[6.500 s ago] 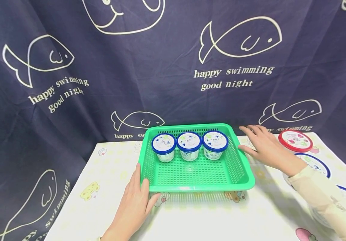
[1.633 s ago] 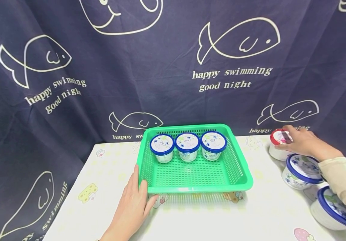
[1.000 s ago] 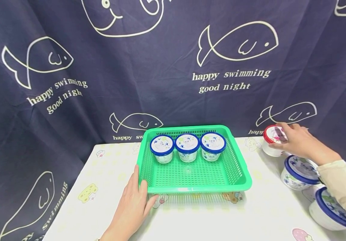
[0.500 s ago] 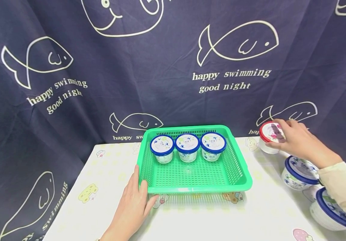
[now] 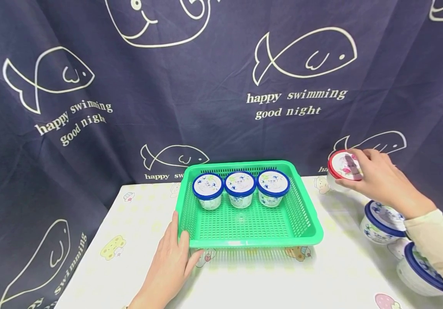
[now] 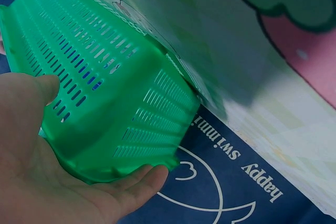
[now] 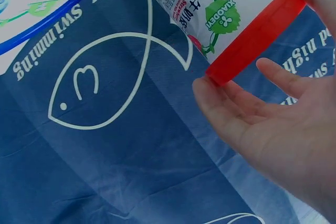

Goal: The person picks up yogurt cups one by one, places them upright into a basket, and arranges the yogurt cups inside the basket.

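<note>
My right hand pinches the rim of a round white tub with a red lid, between thumb and fingertips. In the right wrist view, strawberries are printed on the tub's wall, and the red lid lies towards my palm. The tub is over the back right of the table, to the right of a green slotted plastic basket. My left hand rests at the basket's front left corner, fingers along the side and thumb at the front. Three blue-lidded tubs, including the middle one, stand in a row inside at the back.
Two more blue-lidded tubs, one behind and one nearer, stand on the right side of the table, the nearer partly behind my right sleeve. A dark blue fish-print curtain hangs behind the patterned tablecloth.
My right hand left the basket's right side and took hold of the red-lidded tub. Over the last second it has moved the tub left and up. My left hand has stayed at the basket's corner.
</note>
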